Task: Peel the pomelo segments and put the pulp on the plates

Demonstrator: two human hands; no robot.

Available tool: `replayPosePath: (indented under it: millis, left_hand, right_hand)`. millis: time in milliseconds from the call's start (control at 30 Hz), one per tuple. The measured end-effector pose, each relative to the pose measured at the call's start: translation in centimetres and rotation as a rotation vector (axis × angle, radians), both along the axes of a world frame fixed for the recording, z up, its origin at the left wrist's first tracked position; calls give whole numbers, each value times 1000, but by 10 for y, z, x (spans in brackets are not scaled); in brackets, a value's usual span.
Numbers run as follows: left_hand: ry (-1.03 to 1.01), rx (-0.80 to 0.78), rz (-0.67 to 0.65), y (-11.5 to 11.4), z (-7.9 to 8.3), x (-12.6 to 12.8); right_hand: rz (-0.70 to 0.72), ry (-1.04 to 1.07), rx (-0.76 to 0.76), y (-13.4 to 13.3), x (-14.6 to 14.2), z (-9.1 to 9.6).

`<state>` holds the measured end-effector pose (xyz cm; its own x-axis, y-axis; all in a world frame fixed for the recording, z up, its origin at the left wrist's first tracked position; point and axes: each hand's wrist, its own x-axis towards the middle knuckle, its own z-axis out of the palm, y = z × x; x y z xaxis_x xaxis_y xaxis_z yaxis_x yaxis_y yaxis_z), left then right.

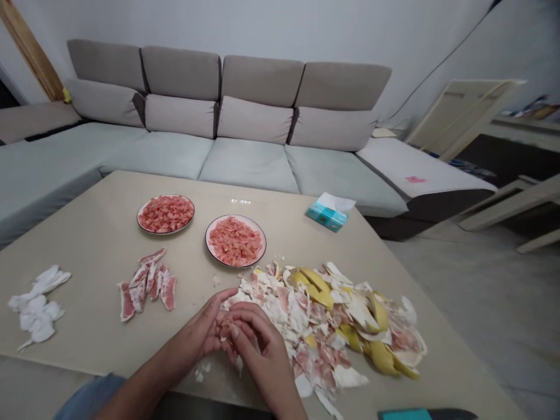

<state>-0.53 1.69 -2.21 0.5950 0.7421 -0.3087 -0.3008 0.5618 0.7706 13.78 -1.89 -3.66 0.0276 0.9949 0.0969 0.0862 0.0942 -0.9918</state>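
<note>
My left hand (pixel 210 328) is palm up with its fingers curled under a small pink piece of pomelo flesh (pixel 226 326). Over it bends my right hand (pixel 265 344), thumb and fingers pinched at the same piece. Much of the piece is covered by fingers. Just right of both hands spreads a heap of pomelo peel (pixel 301 309), with white pith, yellow rind and pinkish membrane. Several unpeeled pomelo segments (pixel 149 283) lie to the left. Beyond the hands, a near plate (pixel 210 251) and a farther plate (pixel 140 224) are both heaped with pink pulp.
A blue tissue pack (pixel 328 216) is at the table's far right. Crumpled white tissues (pixel 40 306) lie at the left. By the near right edge is a knife (pixel 426 414) with a teal part. A grey sofa (pixel 249 163) stands behind the table (pixel 100 221).
</note>
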Motion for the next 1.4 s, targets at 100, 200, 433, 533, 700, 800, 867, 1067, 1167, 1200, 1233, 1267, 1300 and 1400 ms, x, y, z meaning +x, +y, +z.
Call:
replayPosePath:
  millis: [100,200,433,533,700,800,867,1067,1167,1200,1233,1267,1300,1400]
  left_hand:
    - [47,21,12,0,6,-3]
    - [74,59,-6,1,9,-7]
    - [-24,-88,165,5,-2,-9]
    - [-40,-110,249,5,-3,-7]
    - [6,-109,336,2,-2,-3]
    - [39,-65,346,1,-3,-1]
    - [47,-17,344,1,-4,0]
    - [53,78,316,1,-10,2]
    - [68,88,324,1,-12,3]
    - [76,90,325,0,-13,3]
    - [83,90,326,0,-13,4]
    - [89,88,326,0,-13,4]
    - [93,85,323,-1,-13,5]
    - [105,84,313,-1,-12,6]
  right_hand:
    - [22,79,-55,1,1,0]
    - [29,77,-58,2,2,-2]
    - [-237,-148,165,0,-1,-12]
    - [-295,-319,340,-2,-3,-14]
    - [-338,-485,479,-3,-7,-16]
    - [-324,-500,493,-3,-7,-17]
    - [-311,-505,479,-5,-7,-18]
    - [-343,-515,472,-7,-8,-22]
    - [-365,-497,461,-6,-10,-21]
    - [-369,-486,454,-6,-11,-20]
    - [-368,-469,442,-6,-12,-18]
    - [-366,-447,423,-6,-12,-16]
    - [-361,-420,395,-6,-12,-14]
    - [-342,-313,292,-6,-13,-8]
